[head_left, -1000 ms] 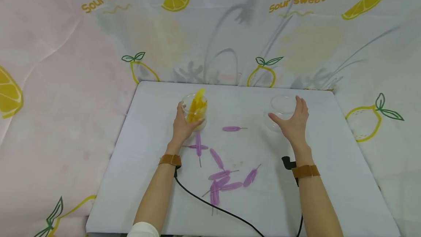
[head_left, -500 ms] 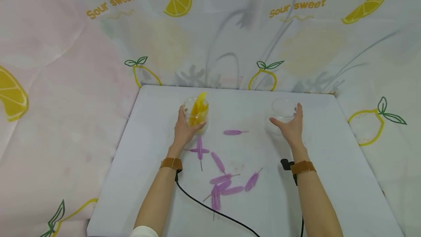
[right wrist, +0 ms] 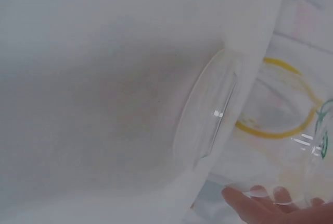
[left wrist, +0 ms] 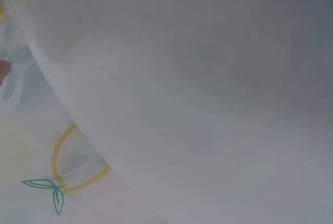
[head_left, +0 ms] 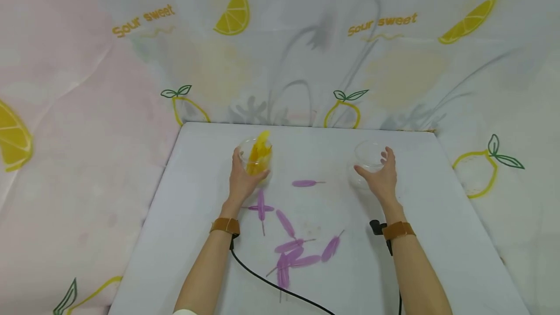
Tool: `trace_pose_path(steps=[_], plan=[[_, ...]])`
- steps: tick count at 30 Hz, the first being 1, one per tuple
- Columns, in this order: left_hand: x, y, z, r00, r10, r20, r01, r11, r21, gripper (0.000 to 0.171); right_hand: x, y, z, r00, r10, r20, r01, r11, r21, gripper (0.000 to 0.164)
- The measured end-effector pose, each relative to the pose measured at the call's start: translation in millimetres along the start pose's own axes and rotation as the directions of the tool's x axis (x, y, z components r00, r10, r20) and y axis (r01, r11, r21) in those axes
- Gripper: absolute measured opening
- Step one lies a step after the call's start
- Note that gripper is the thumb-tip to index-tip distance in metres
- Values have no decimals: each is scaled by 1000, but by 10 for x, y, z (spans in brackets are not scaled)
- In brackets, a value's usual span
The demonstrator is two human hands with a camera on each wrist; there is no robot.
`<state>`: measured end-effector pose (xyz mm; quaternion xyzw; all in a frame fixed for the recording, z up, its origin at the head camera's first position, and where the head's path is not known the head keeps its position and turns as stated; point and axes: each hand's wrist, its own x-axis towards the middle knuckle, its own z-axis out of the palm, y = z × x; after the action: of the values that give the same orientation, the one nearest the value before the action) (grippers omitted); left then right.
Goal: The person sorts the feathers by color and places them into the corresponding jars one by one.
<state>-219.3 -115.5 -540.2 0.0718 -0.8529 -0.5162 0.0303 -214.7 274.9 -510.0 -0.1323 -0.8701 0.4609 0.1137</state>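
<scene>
At the far left of the board, my left hand (head_left: 244, 178) grips a clear cup (head_left: 246, 148) with thumb and fingers round its wall. Yellow feathers (head_left: 260, 153) stand in that cup, one rising above the rim. Further right, my right hand (head_left: 381, 178) holds a second clear cup (head_left: 369, 151), thumb in front and fingers on its far right side. Nothing shows inside this one. In the right wrist view its clear round base (right wrist: 208, 114) appears near the board, with fingers (right wrist: 250, 208) behind the wall. The left wrist view catches only a cup edge (left wrist: 15, 5) and a fingertip.
Several purple feathers (head_left: 284, 222) lie scattered on the white board (head_left: 183, 237) between the arms, some crossing or overlapping. A single one (head_left: 305, 183) lies between the cups. A black cable (head_left: 280, 288) trails from the left wrist across the board. Lemon-print cloth (head_left: 288, 62) hangs behind.
The right hand's fingers have drawn in closer round the right cup. The left hand keeps its grip. The whole scene sits lower in view as the head camera tilts up.
</scene>
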Motion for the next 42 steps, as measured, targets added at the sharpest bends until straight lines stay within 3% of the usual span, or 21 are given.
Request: trace_pose_path(steps=[7,13,17,19,20,22,24,26,27,28,30,32,33,36,39,42], plan=[[-17,52,-36,1000,6,-27,-6,1000,10,120,-175,45,-25,999,-27,22,27,1000,3,106],[-129,218,-107,994,70,-88,-72,997,-21,121,-293,69,-52,998,-49,33,48,999,6,105],[-254,376,-101,977,153,-150,-156,988,-9,117,-351,77,-79,998,-54,28,54,999,-6,105],[-312,442,-71,952,224,-208,-224,974,22,112,-374,73,-94,998,-49,29,49,999,-5,106],[-343,472,-49,932,269,-242,-267,963,43,108,-387,71,-100,998,-47,31,47,999,-3,106],[-409,526,7,879,379,-289,-363,925,108,94,-410,64,-114,998,-44,33,44,999,1,106],[-481,586,79,816,500,-291,-465,866,185,76,-430,59,-130,998,-44,36,44,999,1,106],[-575,664,166,772,594,-228,-543,802,250,56,-454,53,-145,998,-46,38,46,999,-2,106],[-627,704,214,761,625,-172,-573,773,273,47,-466,50,-153,998,-47,39,47,999,-2,106],[-679,748,266,758,644,-102,-598,749,287,40,-478,47,-160,998,-47,40,47,999,-1,106],[-792,835,372,768,636,78,-628,723,288,30,-502,41,-174,998,-46,40,46,999,-2,106],[-890,910,482,773,570,280,-633,721,281,24,-521,40,-182,998,-45,38,45,999,-3,105],[-932,938,540,763,522,381,-634,720,284,24,-525,43,-186,998,-45,38,45,999,-2,105],[-1026,998,714,708,354,611,-633,702,327,26,-541,56,-191,998,-38,44,38,999,1,106],[-1090,989,897,652,233,722,-658,647,385,30,-568,70,-198,998,-30,55,30,1000,2,107],[-1158,963,1062,624,156,766,-677,598,430,28,-608,86,-205,998,-25,55,25,1000,-4,107]])
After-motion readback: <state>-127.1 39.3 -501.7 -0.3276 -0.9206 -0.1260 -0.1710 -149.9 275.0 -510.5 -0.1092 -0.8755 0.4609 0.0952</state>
